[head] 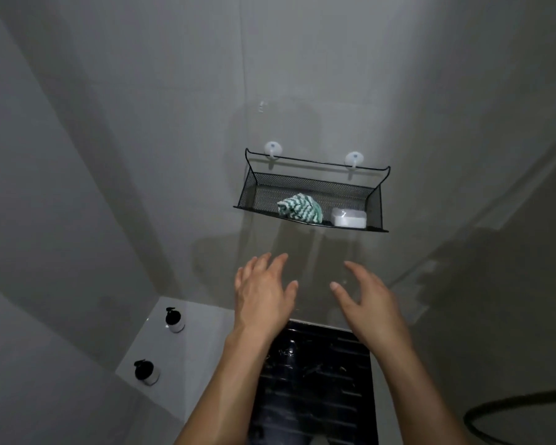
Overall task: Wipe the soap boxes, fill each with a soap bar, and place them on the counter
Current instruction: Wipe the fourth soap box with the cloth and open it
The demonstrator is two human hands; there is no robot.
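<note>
black mesh wall basket [374, 200] hung on two white suction hooks [273, 148] | two black-capped pump bottles [175, 320] standing apart on white ledge [206, 345] | dark slatted panel [315, 380] below | black hose [511, 409] at right

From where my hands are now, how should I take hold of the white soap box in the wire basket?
Come from above and the front with the right hand. The soap box lies flat at the basket's right end, behind a low front rim. Probably pinch its long sides and lift straight up; the cloth sits clear to its left.
</note>
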